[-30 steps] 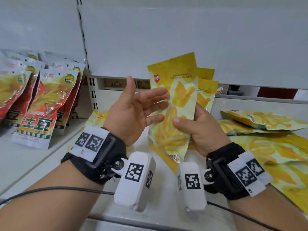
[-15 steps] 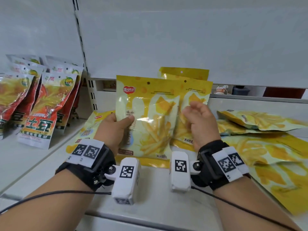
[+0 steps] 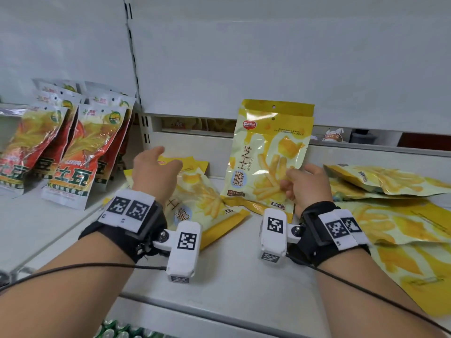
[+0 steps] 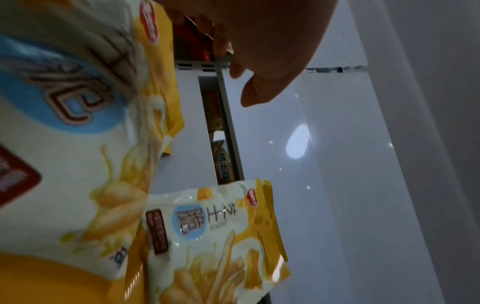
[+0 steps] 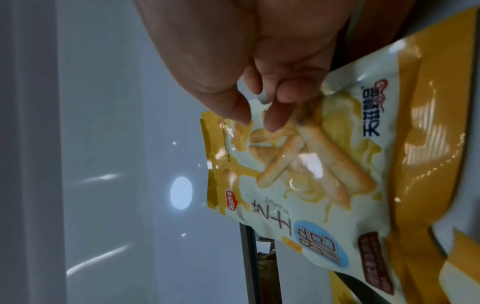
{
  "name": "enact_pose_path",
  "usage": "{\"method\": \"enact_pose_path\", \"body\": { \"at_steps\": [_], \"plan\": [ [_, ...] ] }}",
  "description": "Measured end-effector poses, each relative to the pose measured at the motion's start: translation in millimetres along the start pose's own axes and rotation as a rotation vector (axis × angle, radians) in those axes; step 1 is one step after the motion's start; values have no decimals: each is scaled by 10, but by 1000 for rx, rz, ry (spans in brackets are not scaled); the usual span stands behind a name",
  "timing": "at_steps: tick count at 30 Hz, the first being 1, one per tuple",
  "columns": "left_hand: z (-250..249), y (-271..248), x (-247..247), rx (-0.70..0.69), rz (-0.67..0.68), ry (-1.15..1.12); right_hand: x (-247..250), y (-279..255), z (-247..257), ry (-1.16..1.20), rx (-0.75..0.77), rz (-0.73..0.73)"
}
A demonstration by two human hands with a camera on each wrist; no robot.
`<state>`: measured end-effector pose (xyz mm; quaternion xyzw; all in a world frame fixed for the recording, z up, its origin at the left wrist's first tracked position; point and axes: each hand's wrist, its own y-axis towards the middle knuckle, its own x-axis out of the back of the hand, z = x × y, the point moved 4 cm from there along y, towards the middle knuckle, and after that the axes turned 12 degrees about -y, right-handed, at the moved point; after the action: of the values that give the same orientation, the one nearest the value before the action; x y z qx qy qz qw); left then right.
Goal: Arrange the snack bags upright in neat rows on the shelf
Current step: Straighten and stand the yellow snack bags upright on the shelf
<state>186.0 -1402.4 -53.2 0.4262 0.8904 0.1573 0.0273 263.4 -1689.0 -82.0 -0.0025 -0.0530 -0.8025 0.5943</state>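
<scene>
Left wrist view, flat yellow bag [image 4: 64, 144] blurred, left hand [image 4: 259, 41] cropped

The head view is bright and even, with soft light from above and only faint shadows on the shelf [image 3: 231, 284]. Straight lines bend near its edges. Both wrist views are dimmer and grainy. A round white glare spot shines on the back panel [image 5: 181, 193]. The flat bag [image 4: 64, 127] closest to the left wrist camera is blurry.
</scene>
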Motion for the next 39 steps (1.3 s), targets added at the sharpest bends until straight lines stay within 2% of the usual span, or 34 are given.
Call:
{"method": "enact_pose_path", "body": {
  "at_steps": [7,13,17,25,29,32,35,39],
  "plan": [
    [-105,-126,-530,50,286,-255,45,-92,125,-65,182,-4],
    [-261,-98,-752,71,342,-527,93,-187,246,-33,252,-3],
    [-249,-81,-838,74,374,-588,119,-265,357,29,341,19],
    [-189,-7,-888,63,391,-662,77,-325,341,-18,363,81],
    [-147,98,-910,98,384,-739,3,-315,276,-55,343,209],
    [-54,110,-954,97,444,-771,25,-277,249,-97,330,122],
    [36,99,-1003,114,534,-750,82,-225,241,20,276,21],
    [106,74,-1050,161,673,-625,79,-197,213,115,263,2]
  ]
}}
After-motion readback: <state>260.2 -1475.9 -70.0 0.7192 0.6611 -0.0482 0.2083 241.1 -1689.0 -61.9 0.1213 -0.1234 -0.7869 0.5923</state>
